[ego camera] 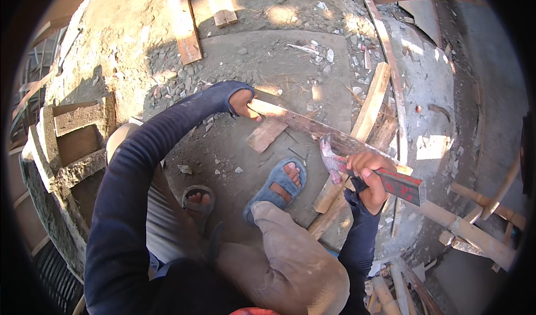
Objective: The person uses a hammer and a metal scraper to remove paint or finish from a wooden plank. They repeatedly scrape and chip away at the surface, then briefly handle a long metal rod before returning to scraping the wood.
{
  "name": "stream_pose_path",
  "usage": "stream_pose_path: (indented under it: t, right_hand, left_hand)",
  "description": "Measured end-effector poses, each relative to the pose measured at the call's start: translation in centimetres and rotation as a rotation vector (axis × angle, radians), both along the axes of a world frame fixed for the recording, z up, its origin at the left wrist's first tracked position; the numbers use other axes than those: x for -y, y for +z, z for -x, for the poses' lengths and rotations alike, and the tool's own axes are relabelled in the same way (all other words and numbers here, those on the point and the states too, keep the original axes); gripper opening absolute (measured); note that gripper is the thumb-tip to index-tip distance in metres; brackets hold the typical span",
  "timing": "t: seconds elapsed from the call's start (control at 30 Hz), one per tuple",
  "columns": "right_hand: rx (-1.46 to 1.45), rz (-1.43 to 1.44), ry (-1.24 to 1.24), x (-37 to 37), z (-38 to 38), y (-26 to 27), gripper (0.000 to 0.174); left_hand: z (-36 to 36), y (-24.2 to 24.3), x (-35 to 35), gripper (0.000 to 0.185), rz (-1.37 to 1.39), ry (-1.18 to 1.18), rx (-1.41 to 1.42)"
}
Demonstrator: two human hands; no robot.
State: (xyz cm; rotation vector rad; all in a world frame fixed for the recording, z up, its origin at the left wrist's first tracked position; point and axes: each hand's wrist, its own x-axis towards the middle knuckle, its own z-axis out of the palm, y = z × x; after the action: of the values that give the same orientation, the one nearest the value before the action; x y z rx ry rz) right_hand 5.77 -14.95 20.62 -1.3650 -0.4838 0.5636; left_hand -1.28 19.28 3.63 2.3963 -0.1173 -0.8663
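Observation:
A long wooden board [310,124] lies slantwise before me, its right part across other timber. My left hand [244,104] grips the board's left end. My right hand [370,177] is closed around a claw hammer [333,160] with worn red paint on its head and a red and black handle; the head points left, over the board's near edge. The same hand is over the right part of the board, and whether it also holds the board cannot be told. A short wood block [267,134] lies under or against the board's left part. Nails [296,152] lie on the ground near my sandalled foot.
Timber pieces [377,101] lie beneath the board at right. Two planks [184,26] lie at the top. A concrete-crusted wooden frame [81,164] stands at left. A thin wooden frame [389,59] runs along the right. Scrap wood [385,294] is piled at lower right, with gravel about.

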Motion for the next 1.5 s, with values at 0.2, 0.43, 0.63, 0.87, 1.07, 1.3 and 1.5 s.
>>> stream_pose_path:
  t: [0.2, 0.43, 0.63, 0.87, 1.07, 1.3, 1.5]
  right_hand:
    - [0.21, 0.536, 0.29, -5.6, -3.2, -1.4, 0.018]
    - [0.386, 0.838, 0.73, -14.3, -5.9, -5.2, 0.026]
    - [0.23, 0.75, 0.727, -17.5, -4.9, -4.9, 0.024]
    - [0.126, 0.695, 0.977, -18.5, -7.1, -6.6, 0.023]
    - [0.175, 0.646, 0.784, -16.8, -7.0, -7.4, 0.022]
    - [0.68, 0.26, 0.827, -17.2, -6.2, -8.8, 0.022]
    - [0.65, 0.381, 0.915, -20.3, -3.5, -5.8, 0.021]
  left_hand:
    - [-0.5, 3.1, 0.2, 0.042, -0.108, 0.027, 0.01]
    - [0.1, 3.5, 0.3, 0.034, -0.1, 0.075, 0.071]
    - [0.6, 3.7, 0.2, 0.031, -0.095, 0.046, 0.0]
    - [0.9, 2.9, 0.6, 0.03, -0.073, 0.107, 0.061]
    - [1.0, 3.8, 0.4, 0.03, -0.099, 0.103, 0.026]
    - [1.4, 1.6, 0.5, 0.036, -0.062, 0.055, 0.034]
    - [1.9, -0.2, 0.2, 0.033, 0.015, 0.081, 0.228]
